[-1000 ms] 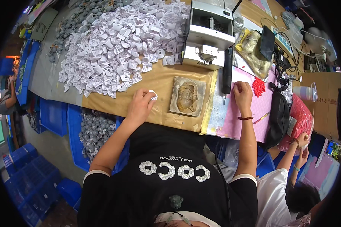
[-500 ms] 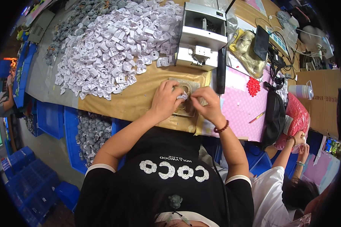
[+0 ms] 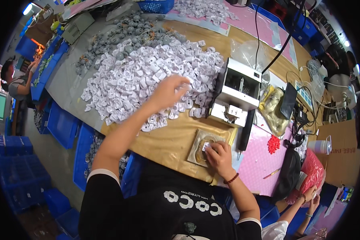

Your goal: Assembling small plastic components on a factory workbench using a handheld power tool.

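Note:
My left hand (image 3: 169, 94) reaches over a large heap of small white plastic parts (image 3: 124, 82), thumb and fingers apart. Whether its fingertips touch a part is hard to make out. By the table's near edge lies a square plate (image 3: 193, 155) with a raised round ring (image 3: 201, 157) on it. One white plastic part (image 3: 206, 146) is at this ring, and my right hand (image 3: 220, 158) has its bent fingers closed on it. The fingers hide some of the part and the ring.
A white and black bench machine (image 3: 238, 96) stands right of the heap. Grey round parts (image 3: 136, 30) lie behind it. Red bits (image 3: 273, 144), a phone (image 3: 288, 99), cables and a black case (image 3: 286, 172) are at right. Another person's hands (image 3: 310, 196) hold a red bag (image 3: 313, 172).
My left hand has left the plate and moved up and away, over the white heap. My right hand stays at the plate with the white part. The whole view has shifted and tilted.

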